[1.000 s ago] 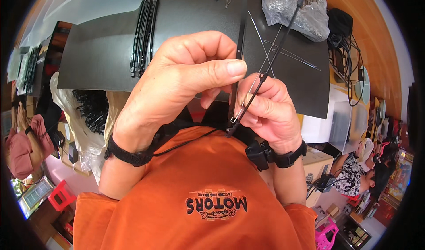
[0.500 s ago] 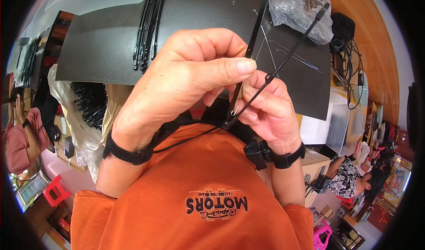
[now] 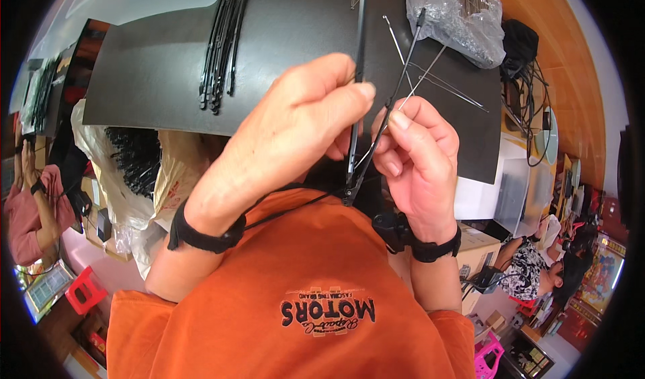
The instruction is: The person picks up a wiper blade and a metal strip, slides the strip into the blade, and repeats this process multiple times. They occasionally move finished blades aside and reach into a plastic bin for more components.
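Wire (image 3: 426, 72), thin and silvery, is pinched between thumb and forefinger of the right hand (image 3: 423, 157), whose other fingers curl loosely; one end angles up beyond that hand, the other down toward the gap between both hands. The left hand (image 3: 302, 114) grips an upright black strip (image 3: 361, 36) between thumb and bent forefinger, covering part of it. A slim black rod (image 3: 409, 50) passes just beside the right fingertips, slanting in to meet the strip's lower end below and between the hands; whether those fingertips touch it, I cannot tell. Several loose wires (image 3: 443, 87) lie on the dark table (image 3: 161, 77) beyond the right hand, crossing behind the rod and the held wire in this view. Farther beyond stands a clear plastic bag (image 3: 450, 20), near the rod's upper tip, with a tangle of black cables (image 3: 531, 93) to its right. Beyond and left of the left hand lies a bundle of black rods (image 3: 220, 50). A pale bag (image 3: 178, 164) packed with dark thin pieces sits left of that wrist, and a cardboard box (image 3: 478, 250) right of the right wrist.
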The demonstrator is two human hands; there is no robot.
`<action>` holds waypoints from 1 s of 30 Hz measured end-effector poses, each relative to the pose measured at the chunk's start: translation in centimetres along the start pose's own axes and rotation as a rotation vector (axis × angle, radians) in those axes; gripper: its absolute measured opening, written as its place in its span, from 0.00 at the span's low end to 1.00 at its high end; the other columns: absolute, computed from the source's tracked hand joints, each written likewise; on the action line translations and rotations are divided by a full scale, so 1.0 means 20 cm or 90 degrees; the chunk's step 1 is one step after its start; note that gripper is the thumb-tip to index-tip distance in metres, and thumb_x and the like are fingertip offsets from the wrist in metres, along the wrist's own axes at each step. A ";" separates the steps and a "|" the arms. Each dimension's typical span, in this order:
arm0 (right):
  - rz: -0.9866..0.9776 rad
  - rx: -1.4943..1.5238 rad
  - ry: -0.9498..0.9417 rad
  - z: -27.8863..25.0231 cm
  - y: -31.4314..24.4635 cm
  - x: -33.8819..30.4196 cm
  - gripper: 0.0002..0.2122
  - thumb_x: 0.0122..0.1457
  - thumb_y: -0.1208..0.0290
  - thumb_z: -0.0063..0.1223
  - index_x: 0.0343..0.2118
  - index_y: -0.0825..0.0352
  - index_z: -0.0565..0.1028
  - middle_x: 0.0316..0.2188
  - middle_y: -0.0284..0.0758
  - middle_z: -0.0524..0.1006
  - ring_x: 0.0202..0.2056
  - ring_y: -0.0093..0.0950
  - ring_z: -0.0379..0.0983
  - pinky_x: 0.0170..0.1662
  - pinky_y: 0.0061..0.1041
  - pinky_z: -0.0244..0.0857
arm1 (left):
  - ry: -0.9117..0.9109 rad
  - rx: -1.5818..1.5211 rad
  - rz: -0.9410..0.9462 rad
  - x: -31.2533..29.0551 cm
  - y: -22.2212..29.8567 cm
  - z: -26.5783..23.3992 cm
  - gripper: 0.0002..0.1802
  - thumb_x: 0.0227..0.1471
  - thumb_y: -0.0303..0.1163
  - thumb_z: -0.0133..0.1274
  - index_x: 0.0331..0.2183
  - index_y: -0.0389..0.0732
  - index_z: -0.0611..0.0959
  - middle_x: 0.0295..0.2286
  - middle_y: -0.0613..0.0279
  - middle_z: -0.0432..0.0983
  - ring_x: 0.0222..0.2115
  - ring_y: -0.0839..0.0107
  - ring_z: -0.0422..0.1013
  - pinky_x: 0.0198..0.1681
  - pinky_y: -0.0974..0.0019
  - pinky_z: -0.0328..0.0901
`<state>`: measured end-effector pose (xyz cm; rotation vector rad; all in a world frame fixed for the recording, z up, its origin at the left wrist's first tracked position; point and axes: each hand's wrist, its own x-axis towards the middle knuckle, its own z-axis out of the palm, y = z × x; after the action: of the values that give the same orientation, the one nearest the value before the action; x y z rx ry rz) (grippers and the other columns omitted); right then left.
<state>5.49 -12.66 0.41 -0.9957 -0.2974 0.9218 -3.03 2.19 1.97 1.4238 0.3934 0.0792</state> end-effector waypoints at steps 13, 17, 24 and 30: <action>-0.050 -0.078 0.063 -0.02 0.02 0.05 0.05 0.60 0.72 0.48 0.31 0.69 0.71 0.21 0.28 0.71 0.18 0.10 0.57 0.20 0.11 0.49 | -0.005 -0.149 -0.030 -0.04 -0.06 0.09 0.05 0.53 0.28 0.43 0.31 0.37 0.71 0.20 0.66 0.69 0.19 0.79 0.67 0.22 0.76 0.62; -0.072 -0.074 0.054 -0.03 0.00 0.08 0.05 0.60 0.73 0.48 0.32 0.70 0.71 0.22 0.31 0.73 0.17 0.11 0.57 0.19 0.11 0.49 | -0.002 -0.105 -0.065 -0.05 -0.07 0.10 0.09 0.56 0.32 0.43 0.32 0.38 0.74 0.19 0.70 0.67 0.17 0.83 0.62 0.20 0.78 0.55; -0.075 -0.092 0.065 -0.03 -0.01 0.08 0.07 0.61 0.71 0.47 0.34 0.70 0.72 0.23 0.33 0.74 0.17 0.13 0.62 0.18 0.10 0.52 | -0.013 -0.118 -0.103 -0.06 -0.09 0.09 0.10 0.57 0.35 0.44 0.31 0.37 0.73 0.19 0.70 0.67 0.17 0.83 0.60 0.20 0.78 0.54; -0.153 -0.118 0.089 0.00 -0.03 0.07 0.09 0.62 0.71 0.46 0.39 0.72 0.69 0.25 0.35 0.75 0.18 0.14 0.66 0.18 0.10 0.56 | 0.022 -0.156 -0.036 -0.04 -0.11 0.11 0.10 0.57 0.34 0.45 0.31 0.37 0.72 0.19 0.69 0.67 0.16 0.84 0.57 0.19 0.79 0.54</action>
<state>6.56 -11.77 0.62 -1.1615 -0.3806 0.6118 -3.59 -0.40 0.31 1.1704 0.4369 0.1032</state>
